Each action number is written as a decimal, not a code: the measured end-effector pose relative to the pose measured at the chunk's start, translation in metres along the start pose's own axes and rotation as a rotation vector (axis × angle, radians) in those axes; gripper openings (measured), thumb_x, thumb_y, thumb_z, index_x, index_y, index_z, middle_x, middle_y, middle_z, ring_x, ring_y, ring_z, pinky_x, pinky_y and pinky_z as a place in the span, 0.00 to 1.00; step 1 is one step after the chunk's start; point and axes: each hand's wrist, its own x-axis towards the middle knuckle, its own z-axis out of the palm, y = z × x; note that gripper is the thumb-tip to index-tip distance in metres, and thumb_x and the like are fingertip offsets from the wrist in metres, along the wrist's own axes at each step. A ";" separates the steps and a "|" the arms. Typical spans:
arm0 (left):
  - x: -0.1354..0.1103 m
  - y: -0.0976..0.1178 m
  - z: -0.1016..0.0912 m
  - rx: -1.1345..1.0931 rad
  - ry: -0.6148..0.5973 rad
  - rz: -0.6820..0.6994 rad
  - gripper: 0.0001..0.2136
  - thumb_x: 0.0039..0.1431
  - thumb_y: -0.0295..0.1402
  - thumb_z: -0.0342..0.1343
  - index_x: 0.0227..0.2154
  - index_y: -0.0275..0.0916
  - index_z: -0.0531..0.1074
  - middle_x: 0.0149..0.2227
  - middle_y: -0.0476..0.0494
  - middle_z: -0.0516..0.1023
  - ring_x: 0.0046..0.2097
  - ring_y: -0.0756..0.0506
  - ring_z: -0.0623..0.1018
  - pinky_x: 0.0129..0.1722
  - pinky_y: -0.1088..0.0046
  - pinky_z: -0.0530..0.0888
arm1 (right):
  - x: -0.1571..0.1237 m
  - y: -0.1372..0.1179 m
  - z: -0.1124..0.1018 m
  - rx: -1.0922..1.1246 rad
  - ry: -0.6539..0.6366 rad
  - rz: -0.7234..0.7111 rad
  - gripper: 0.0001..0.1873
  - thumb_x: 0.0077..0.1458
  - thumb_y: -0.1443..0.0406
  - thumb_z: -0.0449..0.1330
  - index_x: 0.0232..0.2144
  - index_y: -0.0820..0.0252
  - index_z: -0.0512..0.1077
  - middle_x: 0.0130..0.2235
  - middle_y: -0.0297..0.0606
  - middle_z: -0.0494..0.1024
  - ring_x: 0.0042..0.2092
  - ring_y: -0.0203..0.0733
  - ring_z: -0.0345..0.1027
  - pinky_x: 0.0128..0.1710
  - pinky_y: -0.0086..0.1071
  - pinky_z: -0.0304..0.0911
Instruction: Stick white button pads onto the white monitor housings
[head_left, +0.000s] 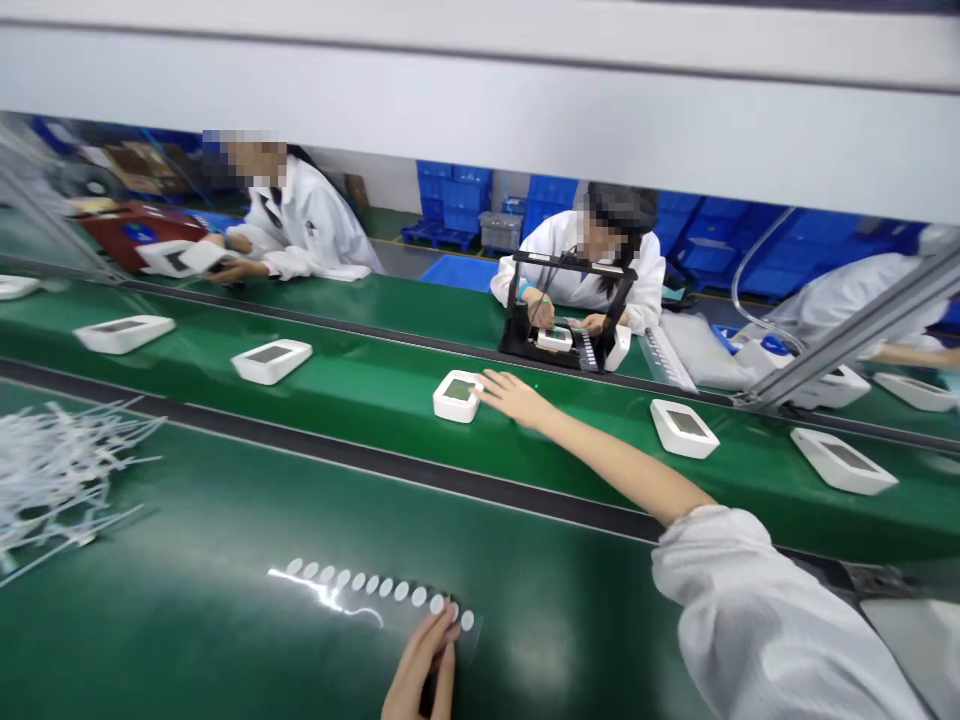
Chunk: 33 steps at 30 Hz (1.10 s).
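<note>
Across a green conveyor belt (375, 405), a worker's bare right hand (516, 398) stretches toward a white device with a gray screen (454, 397), its fingers extended and loosely spread rather than wrapped around the casing. The device lies flat on the belt, just beyond the fingertips, which overlap its right edge in this view; whether they press on it cannot be told. Nearer the worker, on a dark green worktop (225, 640), the left hand (424, 652) has its fingers bent at the right end of a clear strip of round white stickers (373, 584). A fingertip covers part of the sticker second from that end, while the rest of the row runs away to the left; whether thumb and finger pinch the strip cannot be told. More white devices ride the belt, two of them (271, 361) (125, 333) to the left and two (684, 428) (844, 461) to the right, beyond the forearm. At left, a heap of white cable ties (67, 470) covers the worktop's edge. On the far side, a co-worker in white (555, 245) works at a black frame (517, 325), and another (319, 215) handles a white unit (202, 257).
</note>
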 end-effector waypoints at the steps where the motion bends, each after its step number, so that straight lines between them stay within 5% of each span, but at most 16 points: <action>1: 0.001 0.003 -0.001 -0.011 0.002 -0.001 0.17 0.61 0.45 0.52 0.46 0.43 0.77 0.51 0.38 0.77 0.47 0.40 0.80 0.45 0.69 0.78 | 0.015 -0.015 0.007 0.029 -0.060 -0.054 0.32 0.47 0.79 0.55 0.53 0.52 0.68 0.61 0.28 0.66 0.64 0.42 0.53 0.63 0.42 0.49; 4: 0.007 0.010 -0.009 -0.029 -0.054 0.010 0.18 0.61 0.45 0.51 0.46 0.42 0.77 0.52 0.36 0.76 0.49 0.39 0.79 0.46 0.69 0.78 | 0.053 -0.051 0.019 0.097 -0.206 -0.072 0.24 0.51 0.76 0.55 0.48 0.51 0.71 0.58 0.28 0.69 0.63 0.38 0.55 0.62 0.43 0.48; 7: 0.010 0.017 -0.016 -0.034 -0.140 0.018 0.17 0.61 0.44 0.51 0.46 0.41 0.77 0.53 0.34 0.75 0.50 0.39 0.78 0.47 0.67 0.77 | 0.066 -0.069 0.017 0.113 -0.218 -0.008 0.16 0.47 0.74 0.60 0.39 0.56 0.74 0.51 0.33 0.76 0.58 0.39 0.62 0.59 0.43 0.52; 11: 0.009 0.019 -0.018 -0.070 -0.138 0.023 0.18 0.62 0.44 0.51 0.49 0.40 0.73 0.55 0.32 0.71 0.49 0.40 0.79 0.45 0.65 0.78 | 0.040 -0.078 -0.006 0.097 -0.117 0.096 0.29 0.33 0.75 0.67 0.43 0.63 0.73 0.50 0.42 0.74 0.58 0.48 0.61 0.62 0.43 0.48; 15: 0.006 0.017 -0.016 -0.123 -0.174 0.042 0.18 0.60 0.44 0.53 0.47 0.38 0.72 0.53 0.32 0.71 0.44 0.42 0.81 0.45 0.66 0.77 | -0.025 -0.094 -0.039 0.078 0.035 0.306 0.53 0.35 0.65 0.70 0.63 0.68 0.53 0.57 0.57 0.62 0.57 0.57 0.60 0.58 0.47 0.52; 18: 0.001 0.022 -0.013 -0.214 -0.258 -0.030 0.21 0.57 0.44 0.56 0.49 0.38 0.68 0.50 0.35 0.74 0.43 0.43 0.81 0.46 0.67 0.76 | -0.095 -0.120 -0.061 0.139 0.138 0.516 0.53 0.48 0.52 0.63 0.67 0.64 0.42 0.56 0.58 0.62 0.52 0.56 0.65 0.52 0.47 0.60; 22: -0.019 0.036 -0.008 -0.367 -0.413 -0.086 0.29 0.58 0.40 0.57 0.59 0.40 0.55 0.53 0.35 0.71 0.41 0.47 0.81 0.47 0.69 0.75 | -0.201 -0.171 -0.073 0.170 0.192 0.775 0.40 0.56 0.47 0.54 0.65 0.55 0.50 0.51 0.51 0.70 0.46 0.53 0.70 0.48 0.43 0.62; 26: -0.048 0.052 0.002 -0.465 -0.580 -0.097 0.35 0.60 0.36 0.56 0.64 0.46 0.42 0.55 0.35 0.69 0.40 0.48 0.80 0.44 0.68 0.75 | -0.286 -0.224 -0.057 -0.108 0.117 0.957 0.41 0.49 0.42 0.58 0.61 0.53 0.61 0.45 0.51 0.71 0.37 0.55 0.73 0.40 0.44 0.64; 30: -0.072 0.060 0.006 -0.407 -0.672 -0.092 0.34 0.61 0.37 0.55 0.65 0.47 0.43 0.59 0.33 0.64 0.39 0.48 0.81 0.44 0.67 0.76 | -0.326 -0.266 -0.036 -0.173 0.087 0.964 0.42 0.46 0.42 0.61 0.59 0.55 0.64 0.47 0.57 0.70 0.45 0.68 0.70 0.43 0.54 0.62; 33: -0.088 0.072 0.000 -0.259 -0.724 -0.001 0.28 0.63 0.35 0.51 0.64 0.44 0.49 0.58 0.33 0.67 0.39 0.48 0.80 0.47 0.66 0.75 | -0.335 -0.296 -0.037 -0.035 0.254 0.925 0.35 0.52 0.45 0.58 0.57 0.54 0.65 0.56 0.57 0.65 0.57 0.71 0.58 0.51 0.59 0.56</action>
